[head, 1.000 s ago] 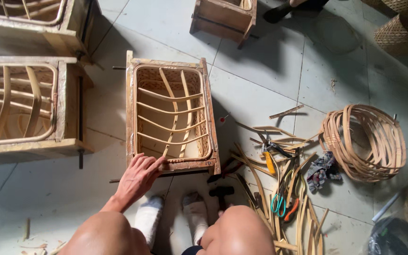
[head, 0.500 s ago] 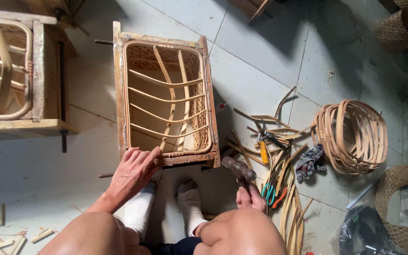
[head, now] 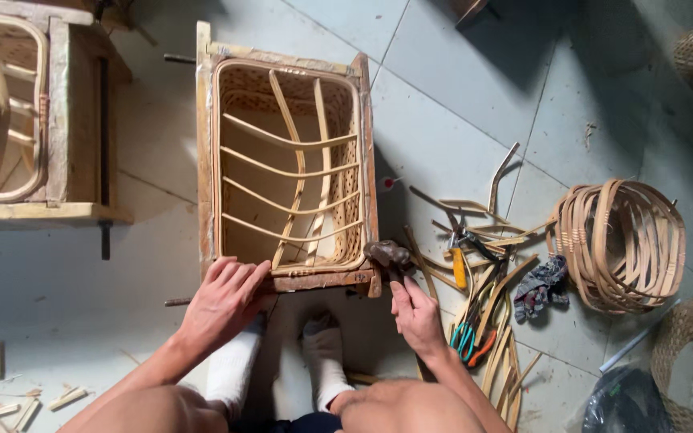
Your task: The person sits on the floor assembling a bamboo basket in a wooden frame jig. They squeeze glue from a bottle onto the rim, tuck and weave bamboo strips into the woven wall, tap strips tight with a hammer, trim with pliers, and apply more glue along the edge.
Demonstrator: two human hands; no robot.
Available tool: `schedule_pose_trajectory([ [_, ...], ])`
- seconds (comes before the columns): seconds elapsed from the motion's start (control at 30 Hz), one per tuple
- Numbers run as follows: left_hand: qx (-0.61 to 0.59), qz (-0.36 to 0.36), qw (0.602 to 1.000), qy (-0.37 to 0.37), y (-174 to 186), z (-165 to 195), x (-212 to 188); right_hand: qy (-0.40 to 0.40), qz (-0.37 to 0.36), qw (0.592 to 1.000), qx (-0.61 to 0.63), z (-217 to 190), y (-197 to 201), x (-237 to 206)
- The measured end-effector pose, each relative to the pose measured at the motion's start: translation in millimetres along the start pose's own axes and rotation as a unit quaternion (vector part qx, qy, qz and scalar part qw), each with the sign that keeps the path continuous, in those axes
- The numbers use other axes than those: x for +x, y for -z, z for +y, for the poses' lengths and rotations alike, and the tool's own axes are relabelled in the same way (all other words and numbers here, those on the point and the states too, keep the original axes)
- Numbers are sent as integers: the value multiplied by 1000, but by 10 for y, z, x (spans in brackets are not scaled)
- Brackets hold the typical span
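A wooden box mould (head: 204, 160) holding a half-woven rattan basket (head: 286, 164) stands on the tiled floor in front of my feet. My left hand (head: 226, 301) lies flat on the mould's near left corner. My right hand (head: 416, 313) grips the handle of a hammer (head: 387, 255), whose dark head rests at the mould's near right corner. My feet in white socks (head: 322, 353) sit just below the mould.
A second wooden mould with a basket (head: 34, 120) stands at the left. Right of my hand lie rattan strips, a yellow-handled tool (head: 459, 269), teal-handled pliers (head: 465, 337), a rag (head: 539, 285) and a coil of rattan strips (head: 619, 240). Wood scraps (head: 26, 405) litter the bottom left.
My right hand picked the hammer up from the floor and brought it to the mould's near right corner. My left hand stayed on the near left corner. The view shifted closer.
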State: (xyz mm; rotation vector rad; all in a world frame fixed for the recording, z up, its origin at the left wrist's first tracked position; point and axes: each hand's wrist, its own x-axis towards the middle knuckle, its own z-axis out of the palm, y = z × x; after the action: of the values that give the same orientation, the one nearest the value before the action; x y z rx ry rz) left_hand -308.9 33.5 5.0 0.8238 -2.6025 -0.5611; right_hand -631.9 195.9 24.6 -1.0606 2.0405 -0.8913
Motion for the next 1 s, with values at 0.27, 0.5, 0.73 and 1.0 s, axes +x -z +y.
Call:
schedule_pose_trajectory([
  [0.27,-433,182,814,340,79,-312,57,-2,-25,1000,10,-32,-25,-118],
  [0.5,-548,145,725,391,-42,-454,-33,248,-103,960,-83,-199,-213,-7],
  [0.73,-615,178,662,390,-153,-485,-40,219,-209,951,-58,-605,-390,194],
  [1.0,-615,195,645,410,-384,-503,-144,151,-254,949,-110,-918,-590,291],
])
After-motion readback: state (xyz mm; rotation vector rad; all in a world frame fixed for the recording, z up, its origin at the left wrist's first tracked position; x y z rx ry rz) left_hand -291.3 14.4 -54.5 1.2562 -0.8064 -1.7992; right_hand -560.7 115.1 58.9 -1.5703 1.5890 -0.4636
